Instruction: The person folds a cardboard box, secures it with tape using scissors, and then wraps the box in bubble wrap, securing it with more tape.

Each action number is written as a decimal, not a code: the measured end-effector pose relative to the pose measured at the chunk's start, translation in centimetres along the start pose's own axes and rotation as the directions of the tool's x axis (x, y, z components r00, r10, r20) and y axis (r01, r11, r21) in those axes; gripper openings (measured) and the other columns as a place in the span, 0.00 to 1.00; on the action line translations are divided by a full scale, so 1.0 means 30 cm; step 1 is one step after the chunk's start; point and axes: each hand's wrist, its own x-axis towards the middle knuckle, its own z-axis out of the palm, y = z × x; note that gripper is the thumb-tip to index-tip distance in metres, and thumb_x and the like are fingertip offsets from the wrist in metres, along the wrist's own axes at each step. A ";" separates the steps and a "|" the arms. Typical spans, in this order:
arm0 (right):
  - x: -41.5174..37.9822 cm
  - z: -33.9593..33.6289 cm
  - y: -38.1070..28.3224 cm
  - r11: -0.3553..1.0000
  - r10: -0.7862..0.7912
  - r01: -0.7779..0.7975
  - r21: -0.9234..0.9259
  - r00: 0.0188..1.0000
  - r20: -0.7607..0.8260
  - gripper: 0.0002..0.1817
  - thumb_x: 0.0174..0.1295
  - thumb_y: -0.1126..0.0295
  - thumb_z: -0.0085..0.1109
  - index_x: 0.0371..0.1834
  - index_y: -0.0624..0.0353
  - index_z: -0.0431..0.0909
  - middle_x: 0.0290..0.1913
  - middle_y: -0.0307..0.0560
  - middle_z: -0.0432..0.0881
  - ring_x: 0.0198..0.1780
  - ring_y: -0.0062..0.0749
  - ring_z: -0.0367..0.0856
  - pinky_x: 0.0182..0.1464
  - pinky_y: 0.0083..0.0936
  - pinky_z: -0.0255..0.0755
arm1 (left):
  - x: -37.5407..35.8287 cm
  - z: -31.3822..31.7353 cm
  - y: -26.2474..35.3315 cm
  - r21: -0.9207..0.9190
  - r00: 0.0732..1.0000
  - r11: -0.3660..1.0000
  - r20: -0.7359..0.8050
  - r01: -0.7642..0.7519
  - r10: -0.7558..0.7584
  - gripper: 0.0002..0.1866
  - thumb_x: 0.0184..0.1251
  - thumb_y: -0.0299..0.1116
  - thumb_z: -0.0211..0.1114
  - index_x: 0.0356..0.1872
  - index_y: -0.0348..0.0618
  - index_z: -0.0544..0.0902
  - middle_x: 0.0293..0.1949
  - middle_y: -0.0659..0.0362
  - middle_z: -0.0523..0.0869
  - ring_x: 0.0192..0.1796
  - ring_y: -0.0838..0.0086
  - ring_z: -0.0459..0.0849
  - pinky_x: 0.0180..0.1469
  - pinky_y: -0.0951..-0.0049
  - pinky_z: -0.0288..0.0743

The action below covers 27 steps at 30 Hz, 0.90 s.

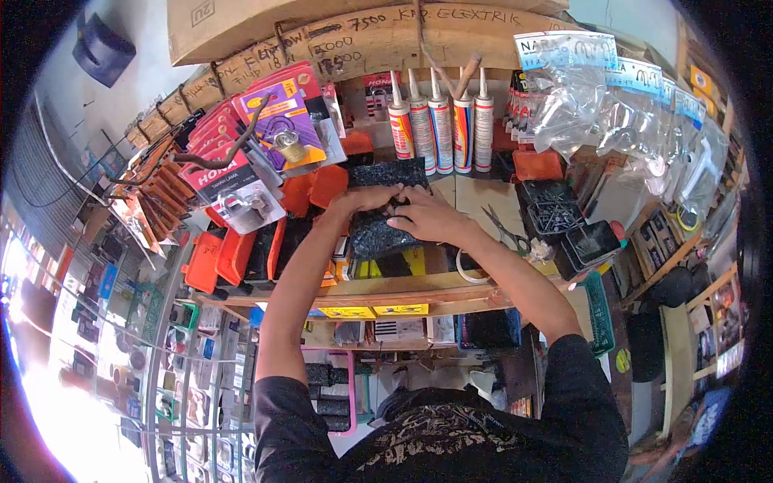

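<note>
Both of my hands rest on a dark, speckled bundle (385,235) on the wooden shelf. My left hand (372,198) lies across its upper part, fingers pointing right and pressed together near the middle. From the right comes my right hand (425,215), its fingertips close to those of the left and its fingers partly spread over the bundle. Whether either hand pinches part of it is hard to see. Right of the hands lie scissors (507,231), and a roll of tape (471,266) sits by my right forearm.
Sealant tubes (439,133) stand upright behind the hands. Orange-lidded boxes (233,253) and packaged padlocks (241,201) are at the left. Black trays of screws (551,208) stand right, below hanging plastic bags (564,105). The shelf's front edge (403,288) runs beneath my forearms.
</note>
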 end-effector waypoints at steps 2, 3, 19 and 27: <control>0.014 0.001 -0.025 0.990 0.128 -0.126 -0.057 0.991 0.033 0.23 0.72 0.47 0.55 0.56 0.54 0.81 0.61 0.54 0.74 0.63 0.52 0.73 0.64 0.53 0.64 | -0.090 0.024 0.068 -0.197 0.993 0.980 -0.104 0.040 -0.061 0.33 0.84 0.58 0.34 0.68 0.43 0.74 0.63 0.56 0.82 0.60 0.64 0.80 0.70 0.61 0.68; 0.021 0.010 -0.034 0.990 0.128 -0.126 -0.056 0.991 0.030 0.23 0.72 0.47 0.55 0.56 0.54 0.81 0.61 0.54 0.74 0.63 0.52 0.73 0.64 0.53 0.64 | -0.083 0.019 0.056 -0.194 0.993 0.980 -0.104 0.041 -0.062 0.33 0.84 0.58 0.34 0.68 0.43 0.74 0.63 0.56 0.82 0.60 0.64 0.80 0.70 0.61 0.68; 0.054 -0.020 0.032 0.958 -0.020 -0.053 0.283 0.968 0.249 0.39 0.53 0.48 0.77 0.61 0.53 0.66 0.58 0.59 0.81 0.60 0.60 0.79 0.59 0.50 0.72 | 0.098 -0.028 -0.097 -0.119 0.976 0.969 0.035 0.217 -0.214 0.52 0.72 0.77 0.19 0.52 0.45 0.84 0.34 0.59 0.83 0.41 0.68 0.77 0.55 0.61 0.73; 0.075 -0.014 0.055 0.873 -0.103 -0.069 0.482 0.941 0.322 0.40 0.55 0.43 0.75 0.62 0.55 0.69 0.58 0.59 0.81 0.61 0.56 0.80 0.62 0.44 0.72 | -0.114 -0.011 0.201 -0.143 0.903 0.902 -0.079 0.408 -0.421 0.56 0.64 0.83 0.21 0.35 0.40 0.84 0.29 0.59 0.81 0.36 0.70 0.78 0.51 0.55 0.74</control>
